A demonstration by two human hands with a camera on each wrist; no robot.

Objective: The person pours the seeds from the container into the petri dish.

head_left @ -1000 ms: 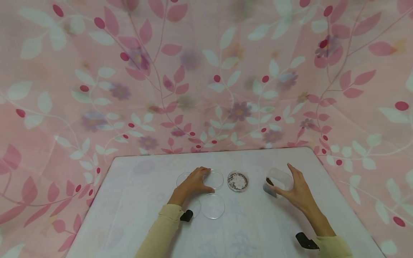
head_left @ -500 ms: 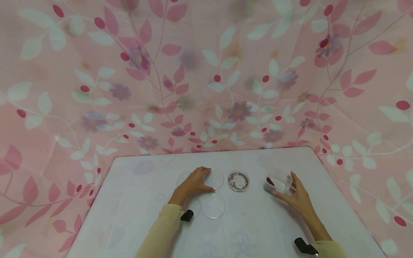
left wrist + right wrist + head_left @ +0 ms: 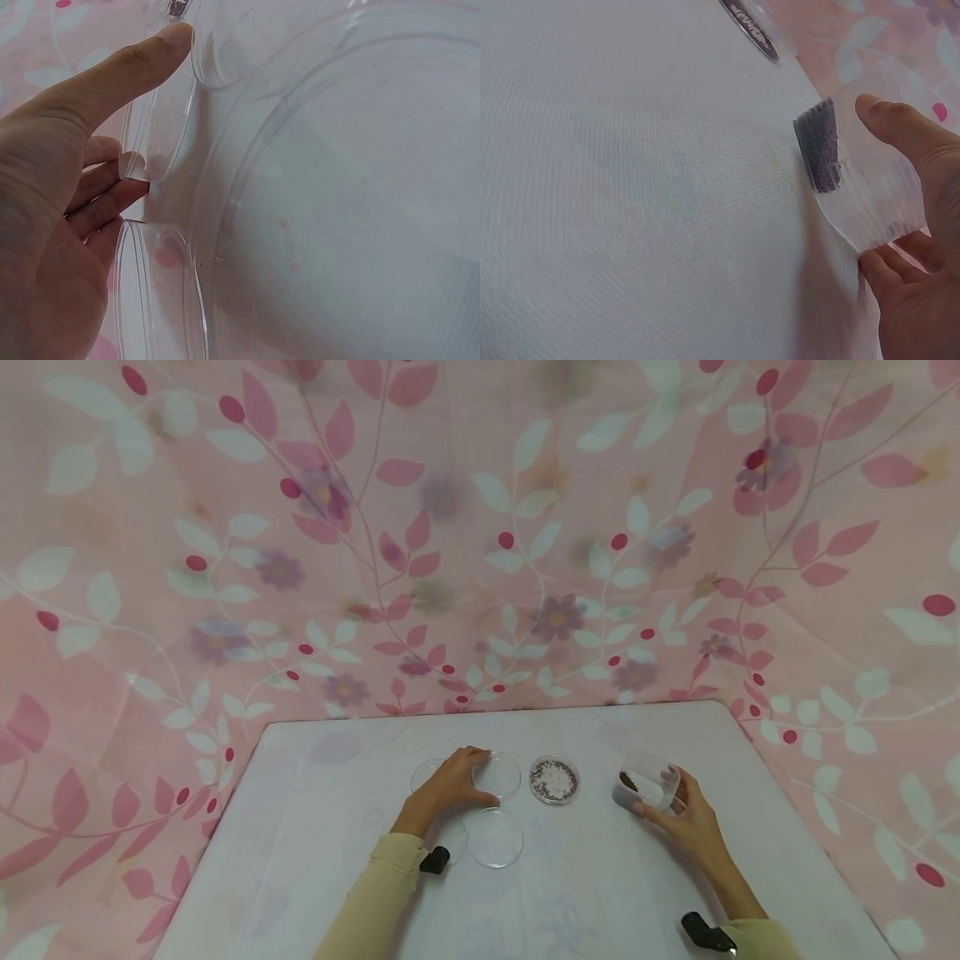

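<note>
My left hand (image 3: 447, 782) holds a clear, round petri dish (image 3: 501, 774) between thumb and fingers on the white table. Just right of it sits another petri dish (image 3: 554, 780) with dark grains scattered over its pale bottom. My right hand (image 3: 693, 818) grips a clear plastic box (image 3: 652, 778), thumb at the near side and fingers at the right end. Dark grains (image 3: 823, 146) are heaped at the box's left end. The box seems tilted, its right end raised, with fingertips (image 3: 874, 264) at its lower edge in the right wrist view.
More clear dishes stand around the left hand: one in front (image 3: 496, 838), one behind the wrist (image 3: 426, 772) and one partly hidden by the forearm (image 3: 454, 842). A pink floral cloth (image 3: 480, 543) hangs along the white table's (image 3: 315, 827) back edge.
My right hand has closed in on the box, fingers now against its right end; the box has shifted slightly. The left hand and the dishes have stayed put.
</note>
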